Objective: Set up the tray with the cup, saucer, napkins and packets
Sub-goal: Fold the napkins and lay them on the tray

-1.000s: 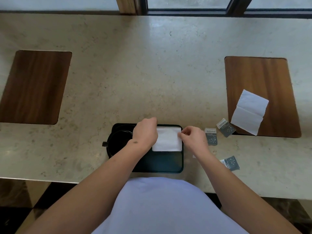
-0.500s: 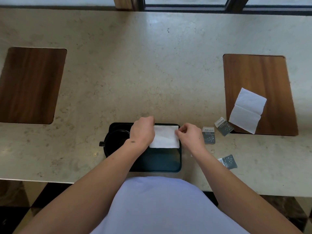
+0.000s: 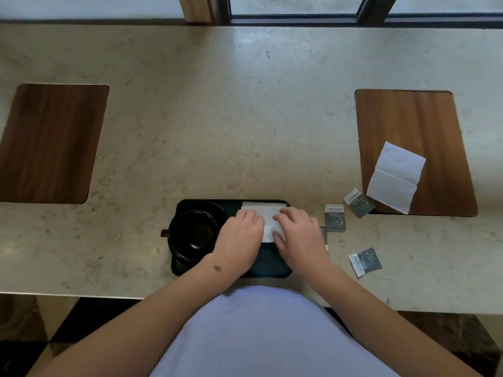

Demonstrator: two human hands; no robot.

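Note:
A dark tray (image 3: 269, 269) lies at the near edge of the counter. A black cup (image 3: 193, 234) stands on a black saucer (image 3: 209, 206) in the tray's left half. A white folded napkin (image 3: 268, 216) lies flat in the tray's far right part. My left hand (image 3: 239, 238) and my right hand (image 3: 298, 236) both rest palm down on it, fingers spread. A second white napkin (image 3: 394, 176) lies on the right wooden inset. Three grey packets (image 3: 335, 217) (image 3: 358, 203) (image 3: 366, 261) lie on the counter right of the tray; a fourth peeks out beside my right hand.
Stone counter (image 3: 245, 118) with two wooden insets, one at the left (image 3: 51, 142) and one at the right (image 3: 413, 126). A window frame runs along the far edge. The counter's near edge is just below the tray.
Both hands went from pinching the napkin's side edges to lying flat on top of it. The napkin sits slightly farther back in the tray.

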